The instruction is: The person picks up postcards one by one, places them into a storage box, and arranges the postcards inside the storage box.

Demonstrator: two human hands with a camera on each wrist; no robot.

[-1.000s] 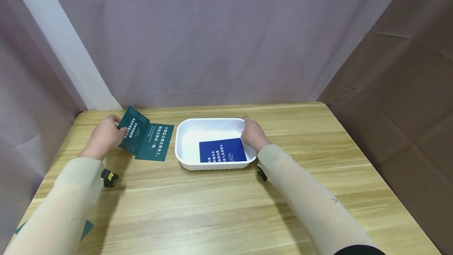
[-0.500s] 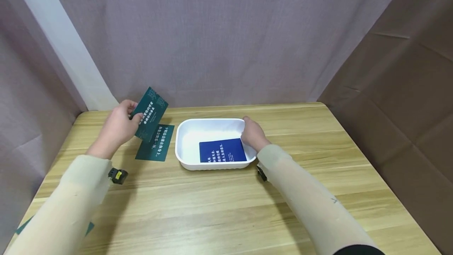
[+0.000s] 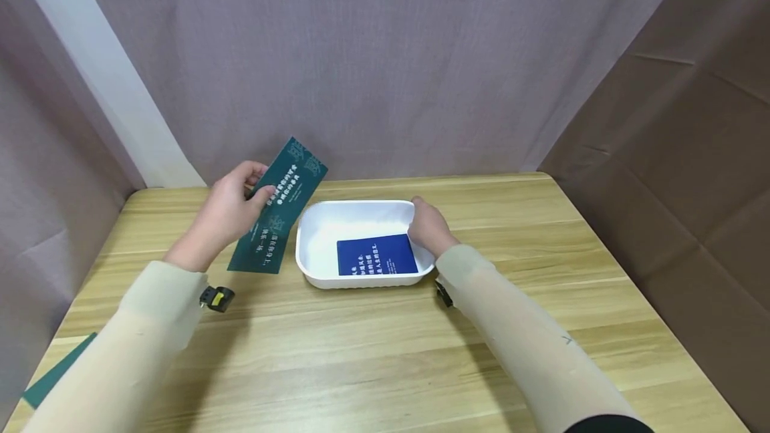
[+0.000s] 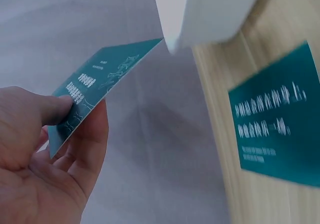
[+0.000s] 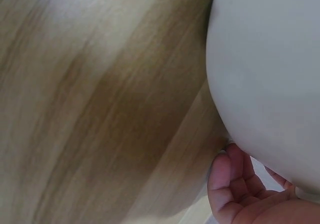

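Observation:
My left hand (image 3: 231,209) pinches a dark green printed card (image 3: 301,172) between thumb and fingers, raised and tilted left of a white tray (image 3: 361,282). In the left wrist view the thumb presses the card's printed face while the fingers lie behind it. A second green card (image 4: 275,116) lies flat on the table below, partly covered by the held one in the head view. My right hand (image 3: 430,224) grips the tray's right end, its fingers (image 5: 222,179) curled at the outer wall. Inside the tray, toward its front right, lies a blue printed card (image 3: 375,256).
Another green piece (image 3: 57,376) lies at the table's left edge, partly hidden by the left sleeve (image 3: 138,326). Grey curtain (image 3: 385,72) hangs behind the wooden table (image 3: 361,353), and brown cloth (image 3: 674,172) hangs on the right.
My left hand has lifted the green card from beside the other one and carried it up and right, toward the tray. The right hand and tray stay put.

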